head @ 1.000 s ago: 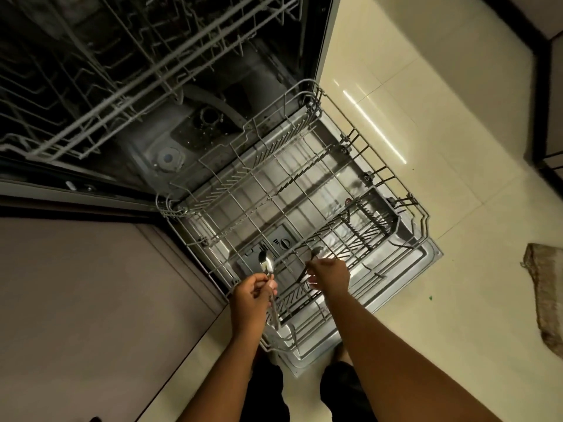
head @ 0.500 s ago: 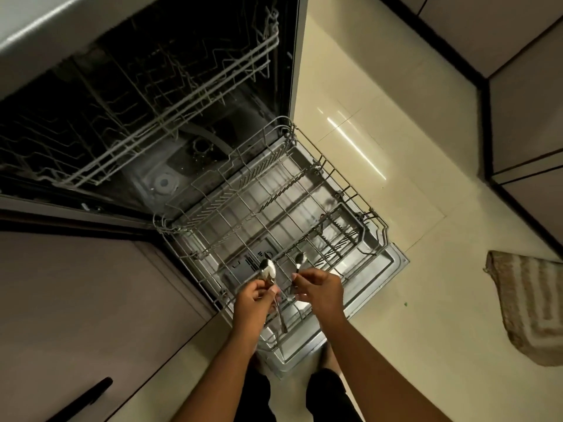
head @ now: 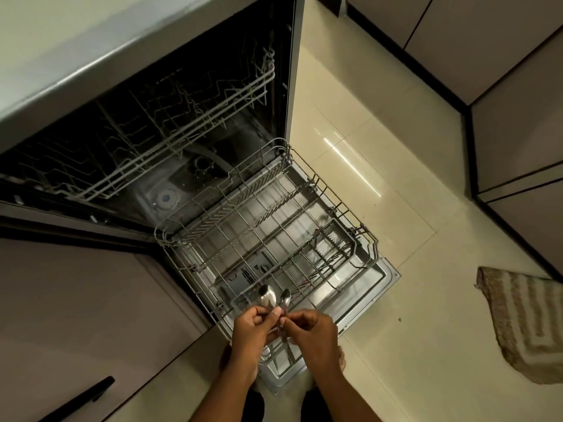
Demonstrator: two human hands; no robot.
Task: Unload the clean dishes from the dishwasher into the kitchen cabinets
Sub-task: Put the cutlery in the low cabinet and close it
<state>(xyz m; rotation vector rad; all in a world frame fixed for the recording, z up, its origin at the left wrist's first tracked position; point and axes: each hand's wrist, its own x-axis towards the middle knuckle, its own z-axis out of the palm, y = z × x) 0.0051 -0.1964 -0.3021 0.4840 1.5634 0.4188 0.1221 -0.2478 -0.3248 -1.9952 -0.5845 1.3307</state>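
The dishwasher stands open with its lower rack (head: 307, 190) pulled out over the lowered door; the rack looks bare of dishes. The upper rack (head: 170, 129) sits inside the dark tub. My left hand (head: 253, 330) is closed around the handle of a large steel spoon (head: 267, 295), bowl pointing up. My right hand (head: 310, 330) pinches a smaller spoon (head: 285, 297) right beside it. Both hands touch each other above the rack's near corner, and the spoon handles are hidden between the fingers.
A grey countertop edge (head: 91, 56) runs above the dishwasher. A cabinet front with a black handle (head: 91, 394) is at lower left. More cabinets (head: 502, 86) line the right side. A striped mat (head: 524, 324) lies on the cream tiled floor (head: 396, 178).
My right hand lifted the small spoon out of the rack and brought it against the left hand's spoon. The view rose and pulled back, showing the countertop and mat.
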